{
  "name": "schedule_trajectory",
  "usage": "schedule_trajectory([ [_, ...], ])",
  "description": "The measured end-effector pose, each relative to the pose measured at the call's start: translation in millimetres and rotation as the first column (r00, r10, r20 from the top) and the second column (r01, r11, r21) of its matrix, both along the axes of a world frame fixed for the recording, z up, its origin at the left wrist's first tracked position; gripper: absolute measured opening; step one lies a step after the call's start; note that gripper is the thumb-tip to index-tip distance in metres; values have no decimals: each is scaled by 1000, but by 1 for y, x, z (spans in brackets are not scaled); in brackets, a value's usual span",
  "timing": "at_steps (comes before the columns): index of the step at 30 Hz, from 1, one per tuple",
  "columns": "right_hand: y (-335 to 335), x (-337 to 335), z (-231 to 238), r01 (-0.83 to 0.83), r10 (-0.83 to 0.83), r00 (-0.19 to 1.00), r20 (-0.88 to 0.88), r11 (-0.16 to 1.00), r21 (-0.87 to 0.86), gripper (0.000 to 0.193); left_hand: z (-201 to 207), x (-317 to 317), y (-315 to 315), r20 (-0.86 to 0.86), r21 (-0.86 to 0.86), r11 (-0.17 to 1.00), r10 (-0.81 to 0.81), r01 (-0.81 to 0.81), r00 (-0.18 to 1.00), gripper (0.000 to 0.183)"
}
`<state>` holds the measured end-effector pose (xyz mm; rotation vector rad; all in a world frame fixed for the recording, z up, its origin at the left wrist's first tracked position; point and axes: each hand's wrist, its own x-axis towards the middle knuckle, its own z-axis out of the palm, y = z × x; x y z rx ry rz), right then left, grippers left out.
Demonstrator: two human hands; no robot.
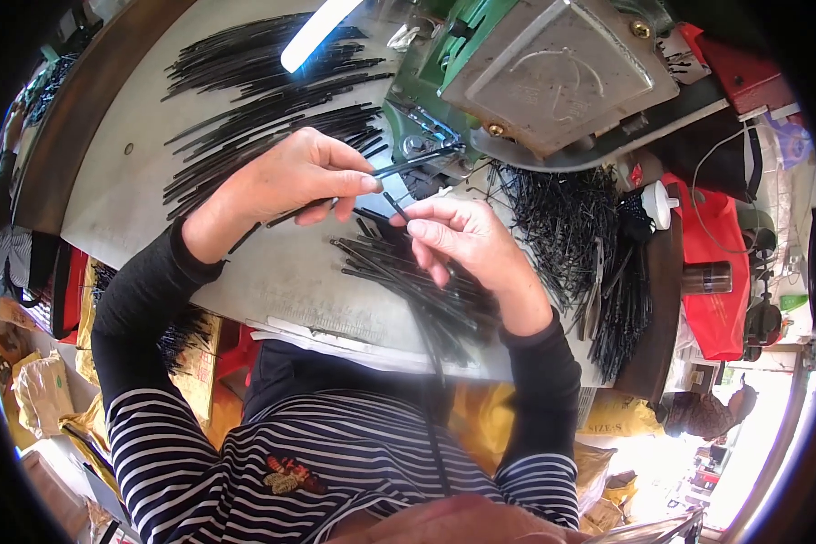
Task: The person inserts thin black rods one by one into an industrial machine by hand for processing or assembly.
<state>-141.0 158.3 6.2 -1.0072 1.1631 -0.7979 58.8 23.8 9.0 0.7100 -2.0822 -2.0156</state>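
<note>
Though small, legible lettering (611, 428) on a yellow bag (633, 412), and black strips (417, 161) tight in both hands (304, 179) (460, 238).

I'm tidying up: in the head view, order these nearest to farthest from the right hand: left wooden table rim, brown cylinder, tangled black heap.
From the right hand:
1. Tangled black heap, just right.
2. Brown cylinder, farther right, past the heap.
3. Left wooden table rim, far left.
</note>
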Motion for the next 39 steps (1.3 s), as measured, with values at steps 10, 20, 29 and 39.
schedule_trajectory([
  [10, -5, -14, -19, 296, -288, 948, 134, 954, -40, 29, -6, -16, 4, 30, -51, 997, -61, 62, 998, 28],
  [20, -7, -34, -26, 433, -393, 857, 333, 900, -54, 21, 1, -27, -8, 50, -77, 993, -84, 88, 995, 33],
  [29, -8, -48, -26, 642, -568, 749, 342, 751, -157, 21, -16, -49, -28, -124, 84, 996, 23, -13, 992, 28],
  [39, -10, -56, -29, 632, -568, 760, 316, 759, -157, 23, -13, -55, -29, -76, 156, 987, 58, -45, 995, 33],
])
